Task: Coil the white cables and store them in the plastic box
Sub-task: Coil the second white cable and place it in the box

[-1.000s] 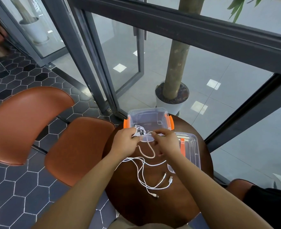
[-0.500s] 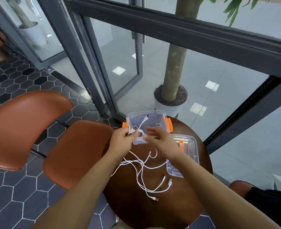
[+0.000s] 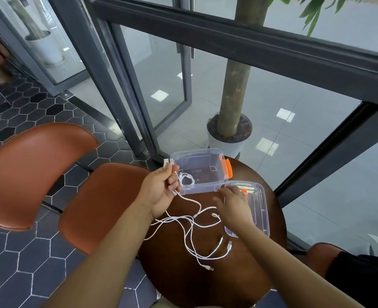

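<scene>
My left hand (image 3: 161, 192) is closed on a white cable (image 3: 187, 178), pinching a small coil of it in front of the near wall of the clear plastic box (image 3: 214, 158); a plug sticks up above my fingers. The rest of the white cables (image 3: 192, 230) trail loose in a tangle over the round dark table (image 3: 228, 274). My right hand (image 3: 234, 205) hovers low over the table, fingers spread, just above a strand near the box lid (image 3: 259, 210). The box is open and has orange latches.
The clear lid with an orange clip lies right of the box. Two brown leather chairs (image 3: 90, 205) stand left of the table. A potted tree (image 3: 230, 134) stands behind glass panels beyond the table. A dark garment (image 3: 361, 278) sits at the lower right.
My right hand let go near the coil and dropped right toward the loose strands by the lid. My left hand shifted left, still holding the coil.
</scene>
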The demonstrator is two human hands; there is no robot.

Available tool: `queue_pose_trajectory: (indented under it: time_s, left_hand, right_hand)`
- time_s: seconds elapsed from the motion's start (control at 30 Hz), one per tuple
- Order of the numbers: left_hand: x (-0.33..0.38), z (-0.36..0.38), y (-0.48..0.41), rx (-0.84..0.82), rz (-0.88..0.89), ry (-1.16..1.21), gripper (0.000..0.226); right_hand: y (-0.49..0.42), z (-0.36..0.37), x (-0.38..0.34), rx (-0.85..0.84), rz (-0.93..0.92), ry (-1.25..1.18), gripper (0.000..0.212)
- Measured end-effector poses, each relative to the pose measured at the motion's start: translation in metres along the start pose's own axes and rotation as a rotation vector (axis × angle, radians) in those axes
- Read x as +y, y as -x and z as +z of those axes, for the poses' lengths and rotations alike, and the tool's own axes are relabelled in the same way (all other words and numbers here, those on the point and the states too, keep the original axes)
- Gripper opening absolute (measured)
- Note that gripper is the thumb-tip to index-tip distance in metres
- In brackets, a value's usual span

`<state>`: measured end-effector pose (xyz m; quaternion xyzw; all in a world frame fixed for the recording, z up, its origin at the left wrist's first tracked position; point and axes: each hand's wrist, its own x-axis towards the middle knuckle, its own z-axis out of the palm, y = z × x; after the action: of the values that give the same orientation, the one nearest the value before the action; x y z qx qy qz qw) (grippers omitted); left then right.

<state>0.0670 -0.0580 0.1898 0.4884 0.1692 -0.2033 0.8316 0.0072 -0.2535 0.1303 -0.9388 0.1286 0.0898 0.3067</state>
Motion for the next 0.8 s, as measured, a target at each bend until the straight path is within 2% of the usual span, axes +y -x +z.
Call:
queue_pose_trajectory:
  time_s: [0.07,0.17,0.2,0.27,0.33,0.4,0.47,0.57,0.67,0.73,0.8]
  left_hand:
    - [-0.001,0.003,0.000,-0.014,-0.018,0.049,0.031]
    - [0.001,0.006,0.000,-0.061,-0.030,0.110,0.031]
    - [0.002,0.006,0.001,-0.082,-0.037,0.135,0.031]
    - [0.006,0.007,0.002,-0.107,-0.051,0.203,0.032]
    - [0.009,0.007,0.004,-0.110,-0.052,0.293,0.037]
    - [0.013,0.006,0.006,-0.133,-0.046,0.352,0.040]
    - [0.016,0.004,0.008,-0.165,-0.077,0.372,0.045]
    - [0.018,0.004,0.014,-0.205,-0.145,0.311,0.039]
    - [0.019,0.006,0.019,-0.252,-0.186,0.138,0.032]
    - [0.018,0.007,0.019,-0.293,-0.202,-0.001,0.034]
    - [0.017,0.008,0.019,-0.325,-0.204,-0.159,0.033]
  right_hand:
    - [0.008,-0.004,-0.019,-0.058,-0.125,-0.251,0.043]
    - [0.023,-0.006,-0.045,-0.375,-0.212,-0.563,0.044]
    - [0.023,-0.002,-0.048,-0.401,-0.236,-0.604,0.034]
    - [0.021,0.003,-0.048,-0.329,-0.256,-0.663,0.015]
    - [0.018,0.006,-0.041,-0.318,-0.213,-0.825,0.017]
    - [0.017,0.008,-0.030,-0.407,-0.159,-0.923,0.023]
    - [0.014,0.008,-0.016,-0.481,-0.177,-0.845,0.027]
    - [-0.002,0.000,-0.001,-0.487,-0.249,-0.453,0.025]
    - [-0.026,-0.019,-0.001,-0.470,-0.288,-0.146,0.021]
    - [-0.041,-0.034,-0.010,-0.425,-0.326,-0.050,0.018]
    - [-0.054,-0.049,-0.023,-0.357,-0.337,-0.059,0.017]
